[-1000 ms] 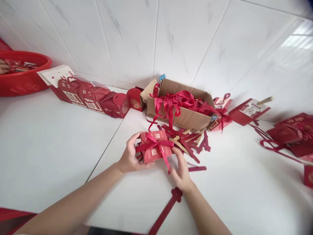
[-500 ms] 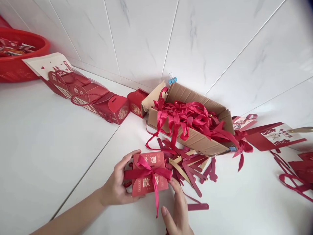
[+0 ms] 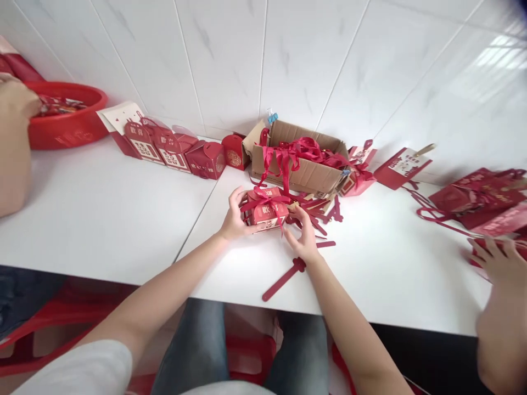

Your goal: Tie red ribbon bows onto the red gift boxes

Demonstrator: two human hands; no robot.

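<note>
My left hand is closed around the left end of a small red gift box with pale Chinese lettering. A red ribbon is tied in a bow over its top, one tail hanging down the front. At the box's right end, my right hand curves with thumb and fingers against its edge; the exact contact is hard to see. Dark red and gold strips lie loosely behind that hand. One long dark red strip lies near the table's front edge.
Against the wall stands an open cardboard box heaped with red ribbons. Several red gift boxes stand left of it, before a red basin. Red bags and another person's hand are at the right.
The view has drawn back and shows more of the table and my legs. The gift box is tipped so its lettered front shows. My right hand has closed in on its right end.
</note>
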